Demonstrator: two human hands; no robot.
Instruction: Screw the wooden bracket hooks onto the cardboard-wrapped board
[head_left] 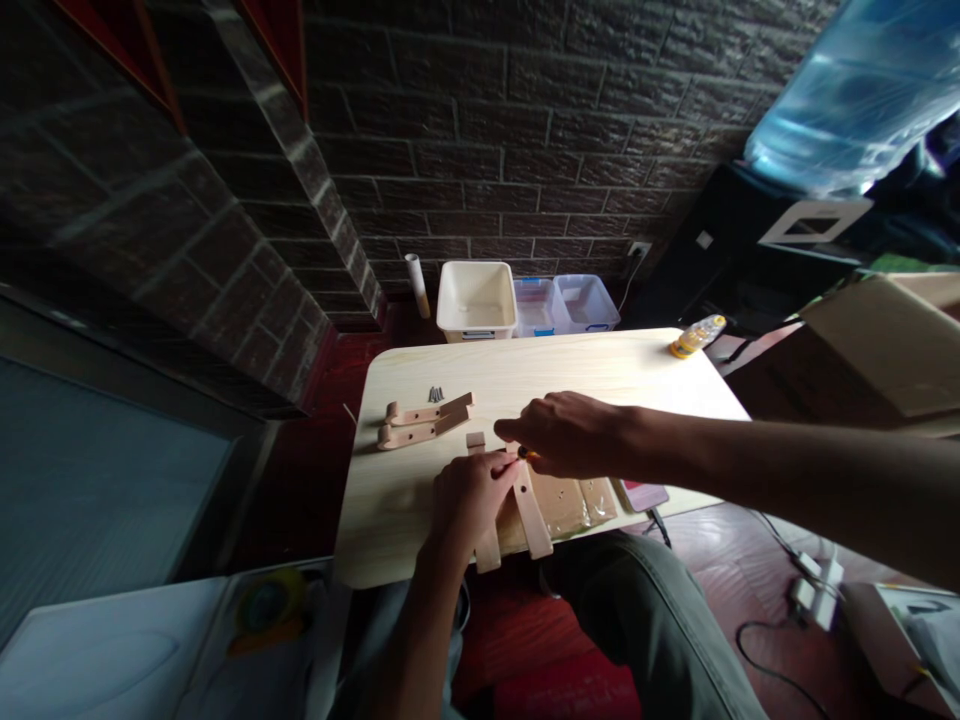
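My right hand (566, 432) is closed in a fist around what looks like a screwdriver (523, 453); only a bit of its black and orange end shows. Close against it, my left hand (471, 497) pinches at the upper part of a wooden strip (532, 515); whatever lies between those fingertips is hidden. A dark hole shows in this strip. A second wooden strip (487, 548) lies partly under my left hand. Beneath the strips is a brown, plastic-wrapped package (564, 503). Two shaped wooden pieces with holes (426, 430) and several screws (436, 394) lie farther left.
The pale table (390, 520) has a clear container with orange ends (697, 336) at its far right corner and a phone (645, 495) near its front edge. Behind stand a cream bin (477, 268) and clear plastic boxes (586, 300). A cardboard box (885, 340) is at right.
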